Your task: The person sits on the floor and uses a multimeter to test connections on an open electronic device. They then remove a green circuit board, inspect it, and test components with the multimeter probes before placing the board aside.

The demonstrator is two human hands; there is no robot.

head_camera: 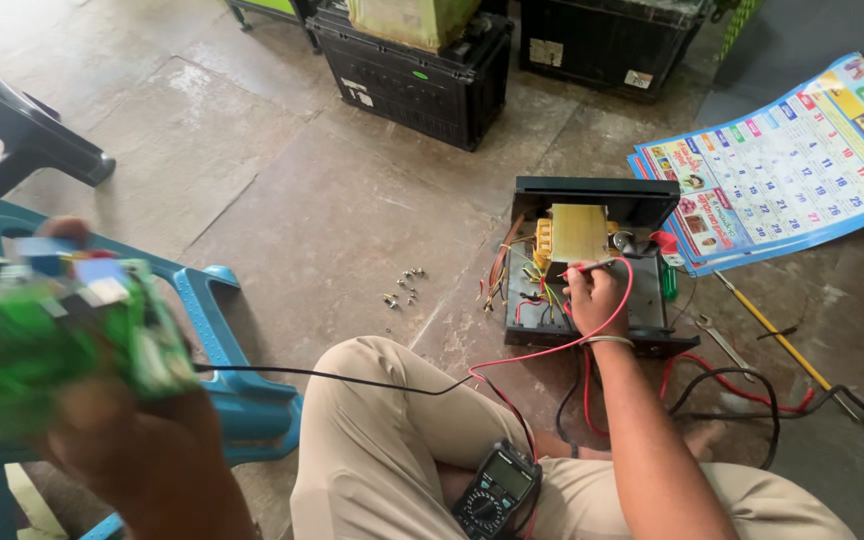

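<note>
My left hand (142, 450) holds a green circuit board (42, 340) close to the camera at the lower left; it is blurred, and a black wire runs from it across my knee. My right hand (592, 298) grips a red multimeter probe (592, 266) and touches it inside an opened black electronics case (592, 262) on the floor, just below a yellow transformer (578, 232). A black multimeter (495, 490) rests on my lap, with red and black leads running from it.
Several loose screws (402, 285) lie on the stone floor left of the case. A calendar (787, 165), a yellow-handled screwdriver (772, 330) and a wrench (720, 340) lie to the right. Black batteries (422, 75) stand at the back. A blue plastic stool (227, 340) is at left.
</note>
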